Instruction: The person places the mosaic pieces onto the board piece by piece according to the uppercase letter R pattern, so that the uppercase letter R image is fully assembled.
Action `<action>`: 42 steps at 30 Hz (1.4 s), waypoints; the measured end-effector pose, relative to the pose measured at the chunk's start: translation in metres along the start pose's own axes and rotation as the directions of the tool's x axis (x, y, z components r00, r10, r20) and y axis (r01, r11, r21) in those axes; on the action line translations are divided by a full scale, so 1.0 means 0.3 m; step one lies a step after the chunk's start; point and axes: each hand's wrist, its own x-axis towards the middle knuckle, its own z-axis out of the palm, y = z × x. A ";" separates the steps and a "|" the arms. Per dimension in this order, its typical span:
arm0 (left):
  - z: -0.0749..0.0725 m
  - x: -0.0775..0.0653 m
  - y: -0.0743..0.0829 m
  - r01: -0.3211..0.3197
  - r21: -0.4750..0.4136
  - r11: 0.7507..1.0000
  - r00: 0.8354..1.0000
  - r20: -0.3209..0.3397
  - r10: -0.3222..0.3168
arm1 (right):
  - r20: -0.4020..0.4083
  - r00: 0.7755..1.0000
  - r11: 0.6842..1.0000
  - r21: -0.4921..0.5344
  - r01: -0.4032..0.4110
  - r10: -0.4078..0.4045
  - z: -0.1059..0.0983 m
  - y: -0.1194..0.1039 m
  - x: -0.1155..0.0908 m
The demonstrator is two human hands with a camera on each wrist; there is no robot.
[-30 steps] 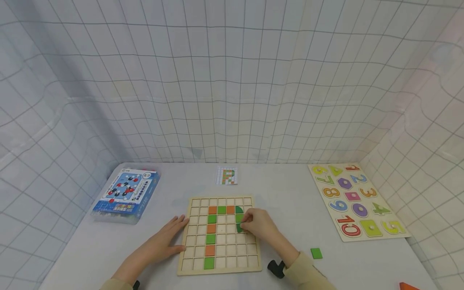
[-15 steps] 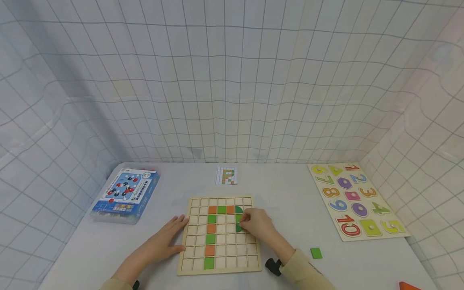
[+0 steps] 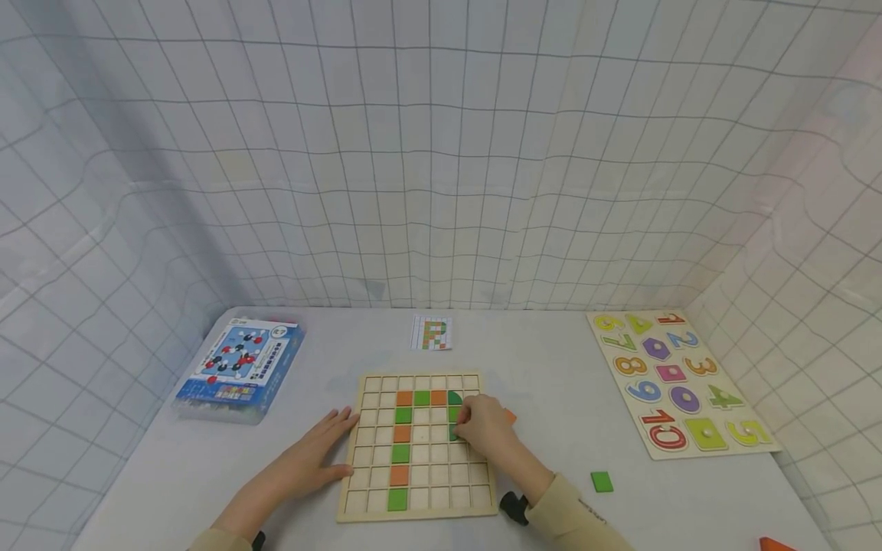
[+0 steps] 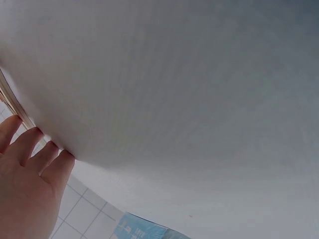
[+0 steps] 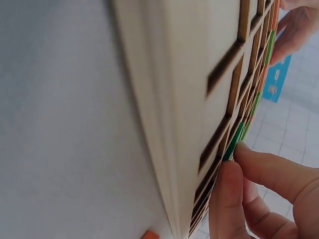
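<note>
A square wooden grid board lies on the table, with orange and green tiles set in some cells. My right hand is over its right side and pinches a dark green tile between thumb and finger, at the cell below a green square tile. The fingers cover part of that tile. Another dark green tile with a rounded corner sits at the top of this column. My left hand lies with fingers extended along the board's left edge, fingertips touching the rim.
Behind the board lies a small pattern card. A boxed molecule set stands at the left, a number puzzle at the right. Loose tiles lie on the right: green, orange beside my hand, and an orange piece near the front.
The dark green tile has shifted slightly left into line with its column. My right wrist has moved a little left, and an orange tile now shows behind the hand. My left hand has stayed still.
</note>
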 end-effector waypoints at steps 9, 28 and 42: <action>0.002 0.001 0.008 -0.007 0.002 1.000 1.000 0.004 0.007 | 0.040 0.996 0.977 0.192 -0.090 0.083 -0.080 0.063 -0.043; -0.004 -0.001 0.008 -0.026 0.012 1.000 1.000 -0.004 0.026 | 0.058 0.998 0.985 0.173 -0.028 0.019 -0.250 0.271 -0.153; -0.006 -0.007 0.002 -0.024 0.008 1.000 1.000 0.000 0.024 | 0.060 0.998 0.986 0.162 -0.045 0.036 -0.293 0.322 -0.205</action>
